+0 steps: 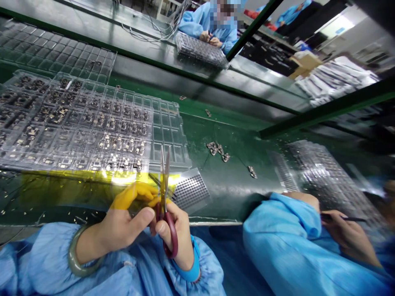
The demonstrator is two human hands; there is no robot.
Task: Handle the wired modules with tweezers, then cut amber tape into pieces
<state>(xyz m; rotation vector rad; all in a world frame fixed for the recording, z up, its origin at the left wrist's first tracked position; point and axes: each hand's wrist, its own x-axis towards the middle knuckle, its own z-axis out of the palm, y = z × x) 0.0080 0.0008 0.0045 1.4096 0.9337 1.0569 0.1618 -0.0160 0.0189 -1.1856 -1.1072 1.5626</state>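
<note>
An electronics assembly workshop. Workers in blue smocks (279, 236) sit along a green table (228, 193), with clear trays (166, 137) of circuit boards (117, 142).

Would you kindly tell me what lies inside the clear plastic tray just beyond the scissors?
Small circuit boards sit in most compartments of the clear plastic tray. Whatever lies beneath the boards cannot be seen, because they cover the compartment floors.

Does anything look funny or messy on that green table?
Yes: a few small circuit pieces lie loose on the green workbench, outside the clear plastic tray, not in its pockets. Tiny pale scraps also litter the bench below the yellow film and scissors.
</note>
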